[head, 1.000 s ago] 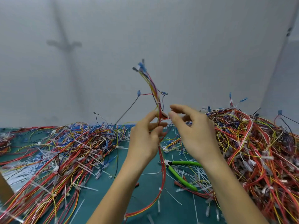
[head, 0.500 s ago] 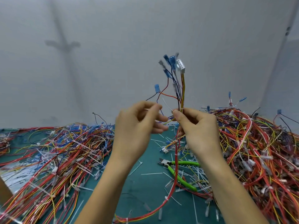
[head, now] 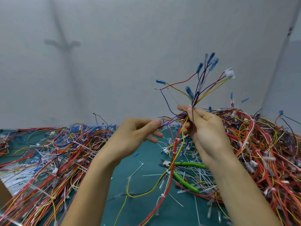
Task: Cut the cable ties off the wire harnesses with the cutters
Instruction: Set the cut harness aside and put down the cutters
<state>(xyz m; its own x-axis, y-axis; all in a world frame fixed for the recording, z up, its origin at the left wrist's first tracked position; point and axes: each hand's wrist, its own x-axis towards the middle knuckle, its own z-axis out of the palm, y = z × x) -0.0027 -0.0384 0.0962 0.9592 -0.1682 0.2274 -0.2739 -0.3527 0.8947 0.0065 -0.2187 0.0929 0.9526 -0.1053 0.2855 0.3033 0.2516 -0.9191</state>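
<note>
Head view: right hand [head: 206, 128] has its grip pinched on the wire harness [head: 176, 141] raised above the desk [head: 143, 207], left hand [head: 135, 136] pinches a side strand, so I'd hold it taut and fetch the cutters [head: 190, 164] lying beneath.

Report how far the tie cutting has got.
Done: cut ties litter the mat. In hand: the right hand grips a harness upright and the left hand pinches its wires; the cutters lie on the mat, unheld. Left: that harness shows white ties below the grip, and the left pile and right pile show ties too.
</note>
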